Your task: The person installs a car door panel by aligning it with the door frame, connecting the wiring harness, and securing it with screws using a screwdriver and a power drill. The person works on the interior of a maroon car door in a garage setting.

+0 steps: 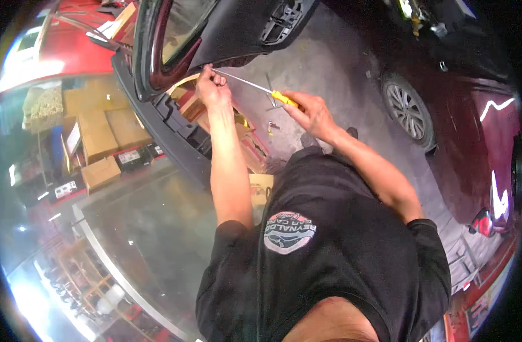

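Observation:
My right hand [315, 115] is wrapped round the yellow handle of a screwdriver [247, 82], whose long metal shaft points up and to the left. The shaft's end reaches the fingertips of my left hand [213, 88], which is closed with the fingers curled. What those fingers pinch, if anything, is too small to tell. Both the tip and my left fingers are at the lower edge of a dark car door panel [232, 37], beside the door's window frame [158, 85]. An opening in the panel [282, 23] shows farther right.
A dark red car with a silver-spoked wheel [408, 108] stands to the right. Thin metal bars [268, 80] and a small yellow-and-dark item [272, 127] are on the concrete floor. Cardboard boxes [98, 128] lie at the left, beyond a large glass surface [141, 228].

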Demonstrator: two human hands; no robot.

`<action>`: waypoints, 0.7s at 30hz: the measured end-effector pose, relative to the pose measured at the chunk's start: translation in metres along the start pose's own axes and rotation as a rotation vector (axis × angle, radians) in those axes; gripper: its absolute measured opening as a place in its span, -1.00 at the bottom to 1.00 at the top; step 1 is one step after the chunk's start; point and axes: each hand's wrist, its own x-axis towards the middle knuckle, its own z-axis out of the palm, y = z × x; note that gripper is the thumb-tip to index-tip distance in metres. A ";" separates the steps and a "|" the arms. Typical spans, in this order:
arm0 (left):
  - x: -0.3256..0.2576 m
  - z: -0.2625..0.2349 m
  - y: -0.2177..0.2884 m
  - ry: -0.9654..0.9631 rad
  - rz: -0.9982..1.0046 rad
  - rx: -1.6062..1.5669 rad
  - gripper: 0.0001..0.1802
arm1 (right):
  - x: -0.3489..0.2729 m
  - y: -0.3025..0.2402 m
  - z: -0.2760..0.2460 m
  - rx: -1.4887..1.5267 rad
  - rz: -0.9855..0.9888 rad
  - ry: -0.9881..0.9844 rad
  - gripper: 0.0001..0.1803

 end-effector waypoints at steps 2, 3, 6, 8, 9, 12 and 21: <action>-0.007 -0.001 -0.001 -0.054 -0.020 0.006 -0.79 | 0.008 -0.022 -0.012 0.580 0.607 -0.235 -0.70; -0.013 -0.004 -0.003 -0.056 -0.082 0.028 -0.76 | 0.010 -0.013 -0.013 0.850 0.724 -0.298 -0.70; -0.030 0.001 -0.007 -0.120 -0.101 0.093 -0.74 | 0.015 -0.005 -0.019 1.038 0.810 -0.334 -0.71; -0.022 -0.002 -0.010 -0.105 -0.006 0.084 -0.72 | 0.012 0.008 -0.013 0.556 0.495 -0.228 -0.66; -0.023 0.001 -0.013 -0.053 0.008 0.084 -0.72 | 0.006 0.001 -0.010 0.173 0.195 -0.097 -0.63; -0.023 0.005 -0.017 0.042 0.043 0.051 -0.74 | -0.016 -0.005 -0.010 -0.365 -0.095 -0.064 -0.52; -0.039 0.014 -0.021 -0.147 -0.130 -0.008 -0.69 | 0.007 0.005 -0.025 1.001 0.885 -0.337 -0.52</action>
